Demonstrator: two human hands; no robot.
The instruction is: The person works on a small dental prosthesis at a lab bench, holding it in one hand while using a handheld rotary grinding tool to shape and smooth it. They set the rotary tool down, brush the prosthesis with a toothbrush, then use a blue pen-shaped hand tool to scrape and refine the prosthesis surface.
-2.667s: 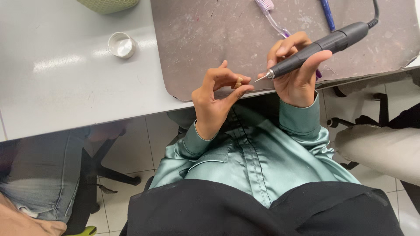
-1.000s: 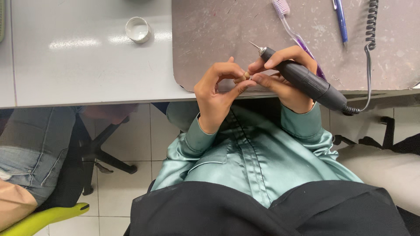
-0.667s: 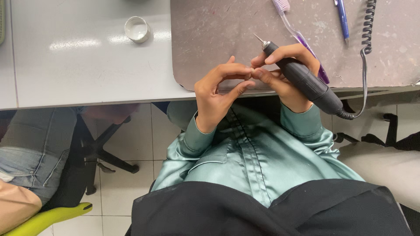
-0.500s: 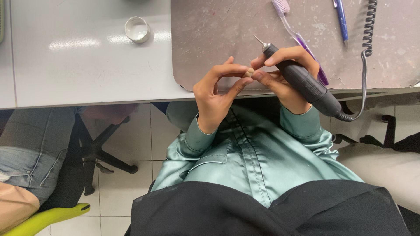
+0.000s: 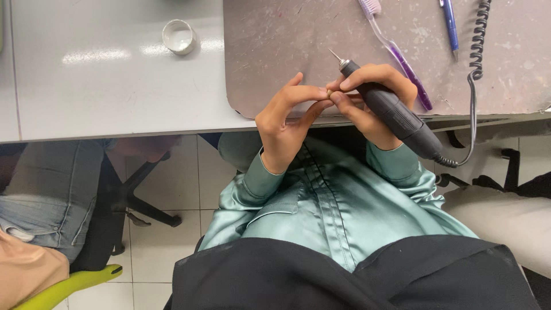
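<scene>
My right hand (image 5: 373, 95) grips a black rotary handpiece (image 5: 396, 115) whose thin metal bit points up and left, away from my fingers. Its coiled grey cord (image 5: 475, 51) runs off to the upper right. My left hand (image 5: 287, 120) meets the right at the table edge, and a tiny tan piece (image 5: 329, 92) is pinched between the fingertips of both hands. Both hands sit over the near edge of a mottled brown mat (image 5: 287, 40).
A purple toothbrush (image 5: 396, 51) and a blue pen (image 5: 449, 23) lie on the mat beyond my right hand. A small white round cap (image 5: 178, 36) stands on the grey table (image 5: 103, 80). Another person's jeans-clad leg (image 5: 46, 195) shows at the lower left, by a chair base (image 5: 138, 189).
The handpiece has turned over: its bit, once pointed left at my left fingers, now points up and away. My fingertips have come together on the tiny piece.
</scene>
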